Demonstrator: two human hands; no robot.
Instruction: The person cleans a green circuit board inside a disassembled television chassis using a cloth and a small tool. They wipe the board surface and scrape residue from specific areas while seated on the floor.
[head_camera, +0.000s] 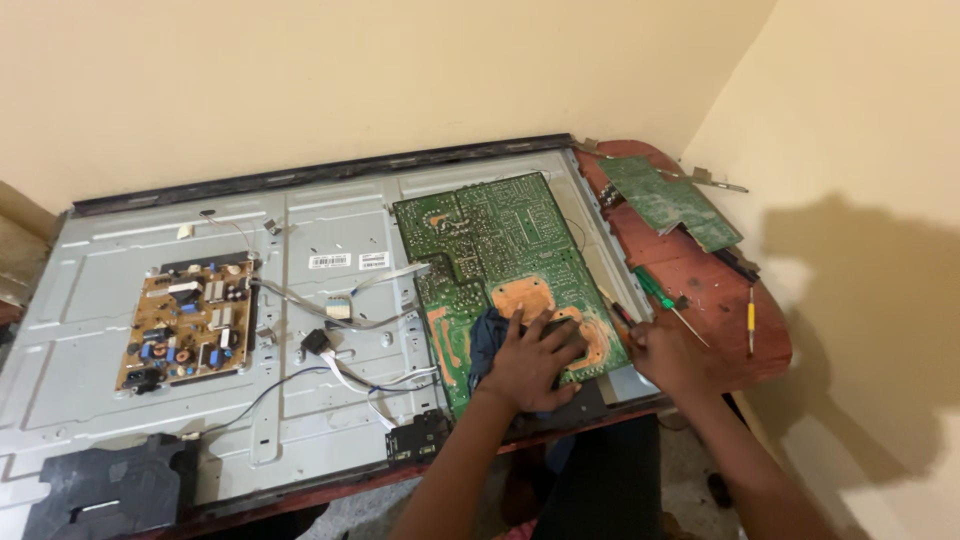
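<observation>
A dark blue cloth (492, 335) is pressed flat under the left hand (530, 358), whose fingers are spread wide rather than curled round anything; the palm bears down on the cloth and on the near part of the large green circuit board (500, 250). This board lies solder side up on the right portion of the grey metal back panel (330, 250) of an opened flat television, with bare copper-coloured patches (522, 295) visible just beyond the fingertips.

The right hand (668, 352) is rested at the near right corner of the board, at the panel's edge. Its fingers are drawn together, but whether anything is pinched between them cannot be told.

Just beyond the right hand, a green-handled screwdriver (655, 288) is laid on the red-brown table (720, 300), with a yellow-handled screwdriver (751, 318) further to the right. A smaller green circuit board (668, 200) is placed at the far end of the table.

On the left of the panel, a brown power board (190, 325) with mounted components is seen, and grey ribbon cables (330, 305) and white wires (365, 385) are run between the two boards. A black plastic part (100, 490) is set at the near left corner.
</observation>
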